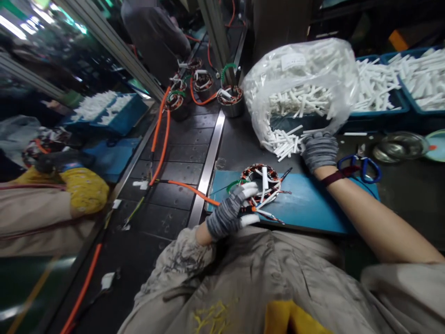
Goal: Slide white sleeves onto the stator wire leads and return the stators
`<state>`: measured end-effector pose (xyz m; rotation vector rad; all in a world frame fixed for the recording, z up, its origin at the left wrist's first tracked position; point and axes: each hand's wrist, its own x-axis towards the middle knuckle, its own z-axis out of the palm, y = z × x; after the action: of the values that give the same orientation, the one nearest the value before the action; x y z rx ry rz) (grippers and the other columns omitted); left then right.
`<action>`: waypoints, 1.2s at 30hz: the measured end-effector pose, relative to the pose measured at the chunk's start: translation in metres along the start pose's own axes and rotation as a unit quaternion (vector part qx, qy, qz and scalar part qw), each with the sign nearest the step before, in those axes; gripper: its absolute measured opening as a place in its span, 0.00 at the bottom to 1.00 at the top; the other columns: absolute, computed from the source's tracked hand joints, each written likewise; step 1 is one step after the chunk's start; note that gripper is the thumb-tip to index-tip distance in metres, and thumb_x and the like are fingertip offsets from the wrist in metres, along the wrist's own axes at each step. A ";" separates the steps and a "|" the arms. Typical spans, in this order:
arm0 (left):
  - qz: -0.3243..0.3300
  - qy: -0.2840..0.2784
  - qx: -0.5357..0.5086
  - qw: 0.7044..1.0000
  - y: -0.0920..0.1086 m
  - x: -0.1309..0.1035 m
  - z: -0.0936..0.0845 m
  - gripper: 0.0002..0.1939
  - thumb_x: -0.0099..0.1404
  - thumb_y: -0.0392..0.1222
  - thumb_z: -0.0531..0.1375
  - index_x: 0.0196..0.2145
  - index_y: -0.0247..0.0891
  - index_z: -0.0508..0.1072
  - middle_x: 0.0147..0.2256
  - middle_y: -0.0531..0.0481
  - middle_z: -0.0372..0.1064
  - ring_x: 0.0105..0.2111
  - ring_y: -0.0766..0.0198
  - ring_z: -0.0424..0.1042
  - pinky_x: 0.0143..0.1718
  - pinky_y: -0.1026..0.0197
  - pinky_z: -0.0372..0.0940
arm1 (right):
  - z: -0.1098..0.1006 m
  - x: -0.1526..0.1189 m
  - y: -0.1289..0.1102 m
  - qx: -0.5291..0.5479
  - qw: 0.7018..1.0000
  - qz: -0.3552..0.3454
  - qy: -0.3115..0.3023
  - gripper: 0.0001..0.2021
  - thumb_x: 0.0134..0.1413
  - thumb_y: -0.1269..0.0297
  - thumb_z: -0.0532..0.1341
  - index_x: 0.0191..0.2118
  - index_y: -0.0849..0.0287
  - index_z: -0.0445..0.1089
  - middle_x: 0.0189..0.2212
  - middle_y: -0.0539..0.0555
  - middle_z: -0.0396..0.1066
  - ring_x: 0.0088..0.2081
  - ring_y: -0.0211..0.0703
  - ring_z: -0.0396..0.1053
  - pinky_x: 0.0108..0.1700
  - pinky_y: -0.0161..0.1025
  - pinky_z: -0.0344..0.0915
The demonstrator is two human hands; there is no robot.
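Observation:
My left hand (236,208), in a grey glove with white fingertips, is closed around the orange-sleeved cable beside a wound motor stator (280,184). Its fingers rest on the stator's left side, and the thumb lies below the cable. The stator lies on a blue mat (313,199), with white sleeves on its leads and one white tube standing out of its middle. At the mouth of a clear plastic bag (266,83), my right hand (320,150) curls beside a spill of white tubes (285,143). Its fingertips are hidden, so what they pinch cannot be seen.
Blue-handled scissors (370,171) lie right of my right hand, near shiny round dishes (399,146). Blue bins (412,97) of white tubes stand at the back right. More stators (231,99) and orange cables (163,139) occupy the dark conveyor. A co-worker's yellow sleeve (85,190) shows left.

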<state>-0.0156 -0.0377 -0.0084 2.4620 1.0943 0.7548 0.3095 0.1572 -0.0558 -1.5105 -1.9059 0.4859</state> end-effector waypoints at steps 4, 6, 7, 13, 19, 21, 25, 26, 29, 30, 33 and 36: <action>0.005 0.001 0.110 0.994 -0.010 -0.003 0.003 0.24 0.76 0.55 0.64 0.61 0.38 0.75 0.60 0.36 0.76 0.58 0.52 0.79 0.55 0.52 0.79 | -0.022 -0.021 -0.016 -0.150 0.983 0.080 0.062 0.10 0.63 0.60 0.63 0.37 0.62 0.75 0.39 0.75 0.78 0.48 0.72 0.76 0.49 0.65 0.70; -0.021 -0.009 0.162 0.987 -0.009 0.008 0.006 0.23 0.76 0.56 0.63 0.59 0.38 0.78 0.54 0.39 0.81 0.52 0.53 0.83 0.50 0.55 0.80 | -0.038 -0.039 -0.032 -0.150 0.982 0.093 0.060 0.13 0.64 0.59 0.62 0.46 0.61 0.77 0.39 0.73 0.79 0.45 0.69 0.78 0.49 0.65 0.72; -0.028 -0.012 0.172 0.985 -0.007 0.013 0.007 0.23 0.76 0.56 0.63 0.59 0.39 0.79 0.51 0.40 0.82 0.50 0.54 0.83 0.49 0.56 0.80 | -0.047 -0.050 -0.042 -0.132 0.985 0.087 0.063 0.15 0.65 0.57 0.62 0.51 0.59 0.77 0.40 0.71 0.81 0.45 0.68 0.79 0.51 0.64 0.72; -0.017 0.012 0.154 0.988 0.002 0.022 0.000 0.21 0.77 0.53 0.62 0.58 0.38 0.80 0.51 0.40 0.82 0.52 0.54 0.83 0.54 0.55 0.79 | -0.077 -0.129 -0.089 0.143 0.986 0.087 0.028 0.13 0.62 0.55 0.66 0.48 0.52 0.82 0.47 0.58 0.85 0.46 0.56 0.82 0.54 0.55 0.77; -0.004 0.014 0.083 0.996 0.001 0.019 0.000 0.18 0.79 0.46 0.61 0.62 0.42 0.77 0.56 0.42 0.80 0.57 0.54 0.80 0.59 0.51 0.78 | -0.065 -0.150 -0.089 0.248 0.945 0.212 -0.031 0.15 0.53 0.51 0.72 0.43 0.52 0.83 0.39 0.56 0.86 0.41 0.57 0.84 0.48 0.55 0.81; 0.014 0.015 0.075 0.997 0.000 0.018 0.000 0.17 0.80 0.43 0.58 0.61 0.43 0.78 0.57 0.41 0.79 0.56 0.56 0.81 0.57 0.54 0.78 | -0.062 -0.147 -0.087 0.260 0.944 0.199 -0.030 0.15 0.53 0.51 0.72 0.43 0.51 0.84 0.38 0.55 0.86 0.41 0.57 0.84 0.48 0.55 0.81; 0.036 0.015 0.086 0.996 0.000 0.017 0.001 0.17 0.80 0.40 0.58 0.61 0.44 0.78 0.59 0.41 0.78 0.54 0.56 0.82 0.54 0.56 0.80 | -0.062 -0.146 -0.081 0.249 0.958 0.142 0.005 0.10 0.52 0.54 0.75 0.40 0.47 0.84 0.42 0.54 0.86 0.46 0.59 0.83 0.55 0.59 0.79; 0.034 0.009 0.090 0.995 0.000 0.017 0.001 0.17 0.80 0.40 0.58 0.62 0.45 0.79 0.59 0.41 0.78 0.54 0.56 0.82 0.54 0.55 0.79 | -0.062 -0.146 -0.080 0.246 0.959 0.141 0.002 0.10 0.52 0.54 0.75 0.40 0.47 0.84 0.42 0.53 0.86 0.46 0.59 0.83 0.56 0.60 0.79; 0.022 -0.007 0.104 0.994 0.001 0.018 0.000 0.17 0.80 0.41 0.59 0.61 0.48 0.79 0.59 0.43 0.79 0.54 0.57 0.82 0.54 0.56 0.79 | -0.057 -0.143 -0.081 0.243 0.959 0.139 -0.034 0.12 0.53 0.51 0.76 0.42 0.47 0.85 0.42 0.53 0.86 0.45 0.60 0.83 0.54 0.60 0.79; 0.022 -0.012 0.107 0.994 0.001 0.019 0.000 0.17 0.80 0.42 0.58 0.61 0.48 0.79 0.59 0.43 0.79 0.54 0.57 0.82 0.53 0.57 0.79 | -0.054 -0.139 -0.083 0.239 0.962 0.121 -0.050 0.13 0.55 0.50 0.75 0.44 0.48 0.85 0.43 0.53 0.86 0.45 0.60 0.83 0.53 0.59 0.79; 0.023 -0.016 0.115 0.993 0.002 0.020 -0.004 0.17 0.81 0.43 0.56 0.61 0.46 0.79 0.59 0.43 0.79 0.54 0.58 0.82 0.54 0.57 0.79 | -0.049 -0.124 -0.093 0.173 0.981 0.013 -0.088 0.14 0.63 0.48 0.68 0.48 0.47 0.85 0.44 0.54 0.86 0.44 0.57 0.82 0.50 0.54 0.78; 0.007 -0.026 0.121 0.992 0.004 0.021 -0.009 0.19 0.83 0.46 0.53 0.62 0.43 0.78 0.57 0.43 0.80 0.54 0.57 0.82 0.53 0.57 0.80 | -0.049 -0.110 -0.103 0.070 0.987 -0.071 -0.124 0.19 0.67 0.43 0.62 0.47 0.48 0.85 0.37 0.57 0.84 0.38 0.53 0.80 0.43 0.48 0.74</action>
<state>-0.0069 -0.0231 0.0075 2.6748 1.2132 0.5870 0.2832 0.0188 0.0172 -1.2617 -2.1015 0.7558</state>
